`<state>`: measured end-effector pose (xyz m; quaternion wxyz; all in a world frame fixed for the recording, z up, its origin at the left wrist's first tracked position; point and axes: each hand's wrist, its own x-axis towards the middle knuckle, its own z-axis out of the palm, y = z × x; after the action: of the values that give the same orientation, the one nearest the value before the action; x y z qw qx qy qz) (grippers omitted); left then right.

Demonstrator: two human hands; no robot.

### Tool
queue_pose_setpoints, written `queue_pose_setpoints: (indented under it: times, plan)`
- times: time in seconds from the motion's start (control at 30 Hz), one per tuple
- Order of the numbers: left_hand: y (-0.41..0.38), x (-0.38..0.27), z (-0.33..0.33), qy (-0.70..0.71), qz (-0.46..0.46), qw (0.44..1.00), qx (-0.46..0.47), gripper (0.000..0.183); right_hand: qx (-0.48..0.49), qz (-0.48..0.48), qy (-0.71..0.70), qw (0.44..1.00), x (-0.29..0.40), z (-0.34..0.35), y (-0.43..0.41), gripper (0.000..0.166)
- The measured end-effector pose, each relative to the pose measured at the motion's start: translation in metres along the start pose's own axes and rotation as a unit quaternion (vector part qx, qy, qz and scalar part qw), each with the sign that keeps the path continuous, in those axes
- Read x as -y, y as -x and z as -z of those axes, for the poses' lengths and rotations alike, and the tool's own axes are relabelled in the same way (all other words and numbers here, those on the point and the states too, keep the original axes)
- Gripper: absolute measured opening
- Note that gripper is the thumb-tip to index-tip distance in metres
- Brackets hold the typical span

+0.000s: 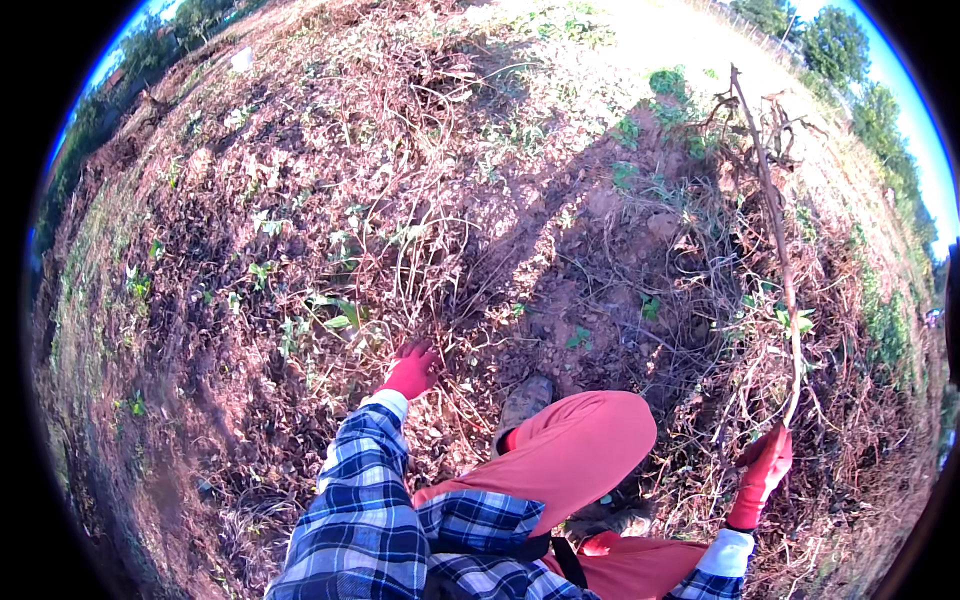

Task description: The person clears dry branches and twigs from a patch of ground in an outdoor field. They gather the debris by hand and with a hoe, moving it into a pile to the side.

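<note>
My left hand [412, 369], in a red glove, reaches down to dry vine stems [412, 277] on the ground left of my boot; whether its fingers grip any stem cannot be told. At the lower right my right hand [766, 461], also in a red glove, is closed at the near end of a long woody stick [776, 225]. The stick extends up and away from that hand and ends near a tangle of dry, curled roots or leaves [780, 131]. Small green leafy plants [349, 313] grow just beyond my left hand.
My bent knee and a muddy boot [525, 401] are between my hands. Bare soil [592, 315] runs ahead between heaps of dry vines and leaf litter. A small white object [241, 60] lies far off at the upper left. Trees [836, 45] and a fence line are at the upper right.
</note>
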<state>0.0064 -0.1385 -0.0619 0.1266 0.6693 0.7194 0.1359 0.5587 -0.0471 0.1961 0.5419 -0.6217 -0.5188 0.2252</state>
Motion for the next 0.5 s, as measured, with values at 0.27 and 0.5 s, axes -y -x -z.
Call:
queue_pose_setpoints:
  times: [0.27,0.5]
  plan:
    - [-0.024,-0.149,0.130,0.226,-0.119,0.954,-0.159,0.028,0.059,0.374,0.208,0.902,0.049,-0.076,0.017,0.020]
    - [-0.025,-0.251,0.191,0.707,-0.095,0.690,-0.120,0.039,0.284,0.503,0.239,0.780,0.149,-0.198,0.070,0.025]
